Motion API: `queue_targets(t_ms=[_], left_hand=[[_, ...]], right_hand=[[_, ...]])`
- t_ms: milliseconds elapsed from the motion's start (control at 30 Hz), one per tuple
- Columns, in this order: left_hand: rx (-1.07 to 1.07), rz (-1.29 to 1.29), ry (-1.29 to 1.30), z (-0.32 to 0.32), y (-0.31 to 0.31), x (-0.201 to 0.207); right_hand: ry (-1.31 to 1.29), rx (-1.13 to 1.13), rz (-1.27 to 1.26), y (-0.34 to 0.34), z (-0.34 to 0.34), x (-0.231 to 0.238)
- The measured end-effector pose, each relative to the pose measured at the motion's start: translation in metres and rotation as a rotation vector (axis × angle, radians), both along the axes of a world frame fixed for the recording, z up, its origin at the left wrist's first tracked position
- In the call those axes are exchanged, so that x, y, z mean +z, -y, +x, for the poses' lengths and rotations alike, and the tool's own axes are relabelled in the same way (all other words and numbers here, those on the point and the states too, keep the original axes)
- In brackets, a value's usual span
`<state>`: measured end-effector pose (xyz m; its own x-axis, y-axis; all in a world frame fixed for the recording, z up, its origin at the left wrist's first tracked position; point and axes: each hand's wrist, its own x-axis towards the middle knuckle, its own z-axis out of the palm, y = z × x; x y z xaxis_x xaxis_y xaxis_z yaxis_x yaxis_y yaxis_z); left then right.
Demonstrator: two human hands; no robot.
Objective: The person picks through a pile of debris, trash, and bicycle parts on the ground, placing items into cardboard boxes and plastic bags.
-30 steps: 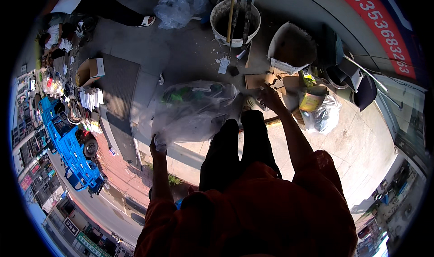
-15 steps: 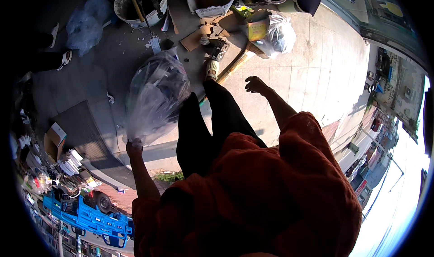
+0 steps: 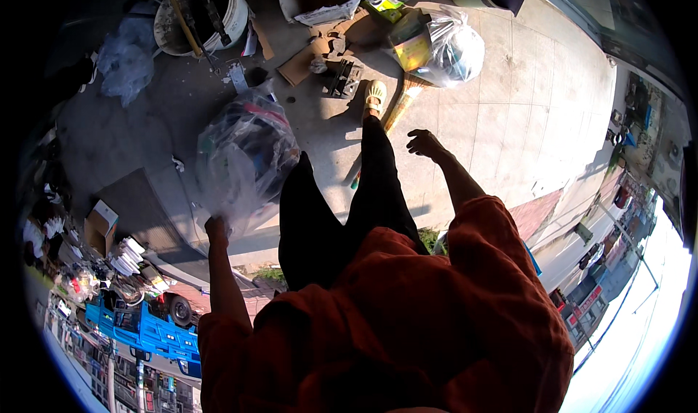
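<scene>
My left hand [image 3: 217,228] is closed round the gathered neck of a big clear plastic bag [image 3: 243,147]. The bag bulges with mixed items, pinkish-red among them, that I cannot make out, and it hangs at my left leg. Out to the right, over sunlit paving, my right hand [image 3: 426,144] holds nothing; its fingers are slightly bent and apart. A broom [image 3: 403,106] lies on the ground beside my pale shoe [image 3: 375,97]. Beyond the broom rests a second, tied clear bag [image 3: 454,53] with a yellow-green package [image 3: 412,51] at its side.
Flattened cardboard [image 3: 299,64] and a dark metal piece [image 3: 344,78] lie ahead. A white bucket [image 3: 231,17] with long-handled tools stands at the far left, near a crumpled plastic bag [image 3: 125,64]. A dark mat [image 3: 149,209], an open cardboard box [image 3: 100,226] and a blue truck [image 3: 142,326] are to the left.
My right-side foot has stepped forward beside the broom. The held bag has come along with me, still in my left hand. My empty right hand has swung slightly, its fingers more spread.
</scene>
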<state>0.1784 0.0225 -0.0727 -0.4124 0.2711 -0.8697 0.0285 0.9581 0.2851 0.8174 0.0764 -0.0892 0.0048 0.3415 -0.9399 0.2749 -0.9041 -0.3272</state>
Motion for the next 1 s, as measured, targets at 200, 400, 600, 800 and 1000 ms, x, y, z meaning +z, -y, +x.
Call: queue_targets(t_ms=[200, 400, 600, 800, 1000], left_hand=[[-0.796, -0.16, -0.722, 0.072, 0.011, -0.023], [-1.134, -0.042, -0.547, 0.119, 0.008, -0.094], [-1.045, -0.145, -0.554, 0.155, -0.042, -0.133], [-1.108, -0.26, -0.525, 0.156, -0.094, -0.171], [-1.302, -0.208, -0.457, 0.118, -0.102, -0.223]], right_hand=[[-0.063, 0.139, 0.02, -0.05, 0.079, -0.072], [-0.035, -0.029, -0.088, -0.145, 0.12, -0.143], [-0.093, 0.371, 0.482, -0.269, 0.117, -0.251], [0.165, 0.186, 0.23, -0.426, 0.044, -0.276], [0.77, 1.464, 0.978, -0.477, 0.053, -0.39]])
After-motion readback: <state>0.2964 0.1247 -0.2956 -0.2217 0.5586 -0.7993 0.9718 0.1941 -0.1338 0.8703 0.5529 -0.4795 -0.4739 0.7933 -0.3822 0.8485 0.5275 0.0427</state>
